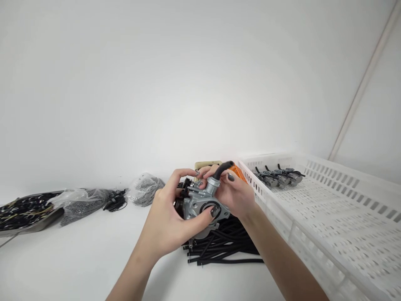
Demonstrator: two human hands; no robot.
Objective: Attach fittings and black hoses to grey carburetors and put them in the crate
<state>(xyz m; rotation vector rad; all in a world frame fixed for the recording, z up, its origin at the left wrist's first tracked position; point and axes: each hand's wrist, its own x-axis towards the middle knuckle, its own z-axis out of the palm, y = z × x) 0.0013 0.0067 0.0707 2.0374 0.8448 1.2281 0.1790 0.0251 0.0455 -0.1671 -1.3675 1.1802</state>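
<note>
A silver-grey metal carburetor (196,207) is held up between my two hands at the middle of the view. My left hand (171,217) wraps round its left side, the thumb lying across the round opening on its face. From behind and the right, my right hand (236,192) closes on the upper part, with its thumb near a black rubber tube (224,168) that stands up from the carburetor's top. Some of the right fingertips are hidden behind the body. Below lie several black rubber hoses (225,246) on the white table.
At right stands a large white plastic crate (344,217) with several carburetors (278,176) in its far corner. An orange basket (239,172) and a beige container (206,164) sit behind my hands. Bags of small parts (145,190) and a tray of black pieces (28,213) lie left.
</note>
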